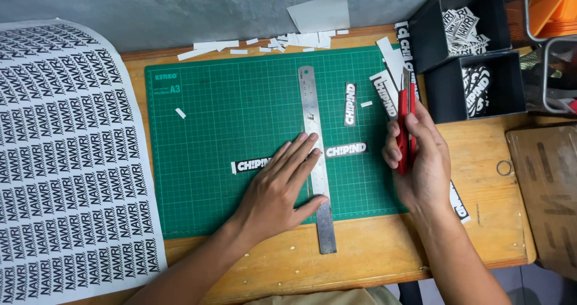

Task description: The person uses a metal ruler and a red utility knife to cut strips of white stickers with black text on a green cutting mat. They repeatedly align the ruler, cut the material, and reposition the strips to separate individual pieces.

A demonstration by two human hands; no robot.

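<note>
While the left hand point(282, 188) lies flat with its fingers spread, it's pressing a steel ruler point(316, 155) down on the green cutting mat point(204, 131), forearm coming in from the bottom edge. It partly covers a black printed sticker strip point(251, 165), so the strip's right end is hidden. Over at the mat's right edge, the right hand point(424, 161) is curled tight around a red utility knife point(406, 125), tip pointing away from the person. Can't really make out the blade. Another cut sticker point(346, 150) sits just right of the ruler.
</note>
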